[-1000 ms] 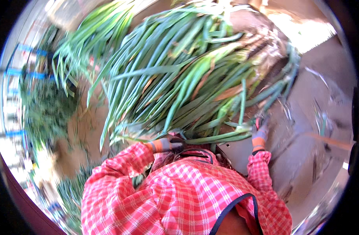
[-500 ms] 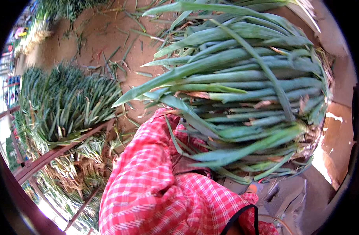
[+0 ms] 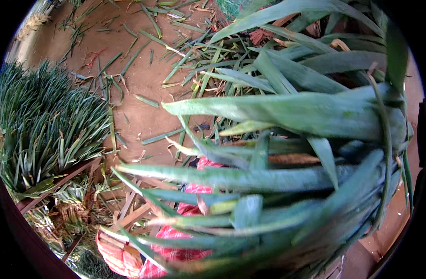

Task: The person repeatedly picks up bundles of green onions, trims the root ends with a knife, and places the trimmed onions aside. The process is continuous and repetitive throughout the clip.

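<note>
A large bundle of green onions (image 3: 278, 116) fills the right half of the view, close up, its long leaves pointing mostly to the left. Neither of my hands shows; the leaves cover the space where they might be. Below and behind the leaves, parts of red checked cloth (image 3: 180, 251) show through. A paler orange-pink fold of cloth (image 3: 117, 255) lies at the lower left of the bundle. The root end of the bundle is out of sight.
A dense stack of green onions (image 3: 45, 125) stands at the left, beside a reddish-brown bar (image 3: 59, 183). Cut leaves and scraps (image 3: 150, 21) litter the brown floor (image 3: 134, 121). Green netting (image 3: 234, 7) shows at the top. Flattened cardboard (image 3: 389, 232) lies at the lower right.
The green onion bundle now looks much larger and nearer, covering most of the red checked cloth. The view has shifted, and the left stack sits lower and further left.
</note>
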The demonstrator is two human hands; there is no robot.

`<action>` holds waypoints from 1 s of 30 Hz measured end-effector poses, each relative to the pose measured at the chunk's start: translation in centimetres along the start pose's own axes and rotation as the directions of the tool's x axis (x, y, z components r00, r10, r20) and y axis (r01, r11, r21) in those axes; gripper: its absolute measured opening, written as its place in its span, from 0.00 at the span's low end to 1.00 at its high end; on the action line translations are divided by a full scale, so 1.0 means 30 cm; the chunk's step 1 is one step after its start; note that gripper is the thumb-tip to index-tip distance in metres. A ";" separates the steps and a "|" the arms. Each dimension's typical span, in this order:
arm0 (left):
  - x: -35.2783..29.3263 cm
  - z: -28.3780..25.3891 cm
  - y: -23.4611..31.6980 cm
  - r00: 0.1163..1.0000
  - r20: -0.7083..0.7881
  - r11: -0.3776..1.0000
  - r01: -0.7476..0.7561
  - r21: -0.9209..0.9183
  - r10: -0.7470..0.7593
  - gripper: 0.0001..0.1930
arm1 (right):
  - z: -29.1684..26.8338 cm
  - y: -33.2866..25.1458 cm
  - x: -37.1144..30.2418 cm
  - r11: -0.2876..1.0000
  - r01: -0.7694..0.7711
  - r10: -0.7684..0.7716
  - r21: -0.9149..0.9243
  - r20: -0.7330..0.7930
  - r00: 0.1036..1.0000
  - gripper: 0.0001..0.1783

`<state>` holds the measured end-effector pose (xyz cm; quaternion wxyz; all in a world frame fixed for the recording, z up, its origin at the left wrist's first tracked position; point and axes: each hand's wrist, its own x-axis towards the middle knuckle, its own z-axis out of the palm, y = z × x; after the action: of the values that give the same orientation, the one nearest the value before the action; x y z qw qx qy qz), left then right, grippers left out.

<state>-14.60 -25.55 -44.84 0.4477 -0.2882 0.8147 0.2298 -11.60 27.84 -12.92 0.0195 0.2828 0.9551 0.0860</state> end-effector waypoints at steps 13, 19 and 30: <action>0.080 0.069 0.030 0.998 -0.051 0.997 -0.046 0.061 0.049 0.17 | -0.057 0.005 0.020 0.998 -0.035 0.037 -0.056 0.041 0.998 0.45; -0.089 -0.112 -0.041 0.972 -0.117 0.966 -0.183 0.181 0.206 0.17 | -0.109 0.074 -0.047 0.992 -0.107 0.112 -0.067 0.078 0.991 0.45; -1.280 -1.196 -0.451 0.763 -0.548 0.866 -0.033 0.499 0.344 0.10 | -0.212 0.252 -0.154 0.938 -0.333 0.347 -0.098 0.217 0.912 0.46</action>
<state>-10.24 -47.97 4.38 0.1834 -0.1466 0.9715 -0.0324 -4.20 30.57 -5.40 0.1235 0.4519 0.8796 0.0825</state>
